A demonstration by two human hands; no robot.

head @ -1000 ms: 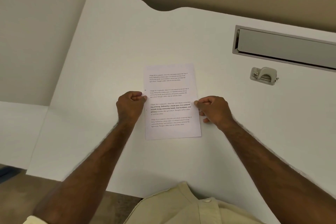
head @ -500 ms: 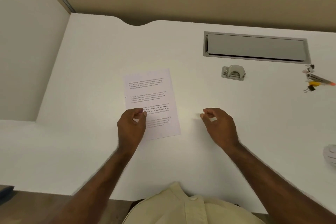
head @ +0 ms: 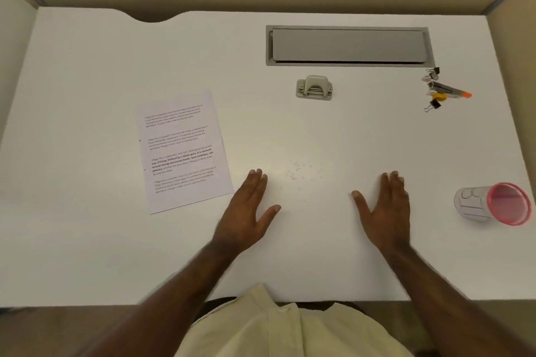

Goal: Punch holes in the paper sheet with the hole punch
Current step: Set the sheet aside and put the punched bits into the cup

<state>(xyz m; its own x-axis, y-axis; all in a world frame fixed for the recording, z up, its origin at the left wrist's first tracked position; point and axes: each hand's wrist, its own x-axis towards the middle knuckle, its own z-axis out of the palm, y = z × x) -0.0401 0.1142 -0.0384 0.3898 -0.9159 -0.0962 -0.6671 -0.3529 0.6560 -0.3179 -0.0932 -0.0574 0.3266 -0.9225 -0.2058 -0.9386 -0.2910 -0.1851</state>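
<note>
A printed paper sheet (head: pixel 184 151) lies flat on the white desk (head: pixel 87 72), left of centre and slightly turned. Two small dark marks show at its left edge. The grey metal hole punch (head: pixel 314 88) stands farther back, right of the sheet, untouched. My left hand (head: pixel 249 207) rests flat and open on the desk just right of the sheet's lower corner, not touching it. My right hand (head: pixel 385 209) lies flat and open a forearm's width to the right. Small paper dots (head: pixel 301 172) are scattered between and beyond the two hands.
A grey cable-tray lid (head: pixel 348 46) is set into the desk at the back. Binder clips and an orange-tipped stapler (head: pixel 441 90) lie at the far right. A clear cup with a pink rim (head: pixel 493 203) lies on its side right of my right hand.
Both hands let go of the sheet and flattened on the desk to its right. The view swung right, bringing the cup and clips into sight.
</note>
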